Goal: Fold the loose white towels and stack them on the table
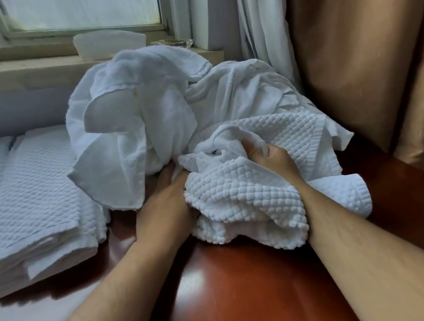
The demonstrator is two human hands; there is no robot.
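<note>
A folded stack (18,207) was noted at left on the table (238,281), an unfolded pile (142,110) at centre, one towel (247,196) clutched by the right hand (269,159); the grip of the left hand (163,212), buried in cloth, could not be judged.

table (239,289): glossy red-brown | folded towels (26,206) left | loose towels (170,117) behind

Head-worn wide-angle view, facing forward-down, close over table (247,288), toward window (81,6).

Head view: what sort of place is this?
Probably a hotel room: a tan curtain beside a window, a glossy wooden table, and a stack of identical folded towels.
</note>
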